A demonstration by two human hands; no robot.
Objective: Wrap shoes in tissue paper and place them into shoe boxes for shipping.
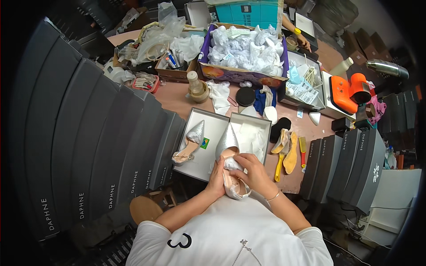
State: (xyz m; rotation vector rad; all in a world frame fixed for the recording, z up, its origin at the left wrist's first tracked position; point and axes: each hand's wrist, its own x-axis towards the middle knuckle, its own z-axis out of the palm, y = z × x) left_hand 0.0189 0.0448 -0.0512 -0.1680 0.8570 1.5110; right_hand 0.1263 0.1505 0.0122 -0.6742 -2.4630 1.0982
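Note:
A silver pointed-toe shoe (228,138) is held in front of my chest, its toe pointing away from me. My left hand (216,181) grips its left side. My right hand (254,172) reaches over the shoe's opening from the right, its fingers bent onto a crumpled white paper wad (231,164) inside. The matching silver shoe (194,137) lies in the left part of an open grey shoebox (208,116), with paper stuffed in it and a small green packet (205,142) beside it. White tissue paper (250,139) lies in the box's right part.
Tall stacks of dark shoeboxes (106,146) rise on the left, more shoeboxes (350,164) on the right. Behind stand a purple carton (242,73) of paper wads and a glue bottle (195,84). Brushes (278,168) lie right. Another person's hand (303,42) shows far off.

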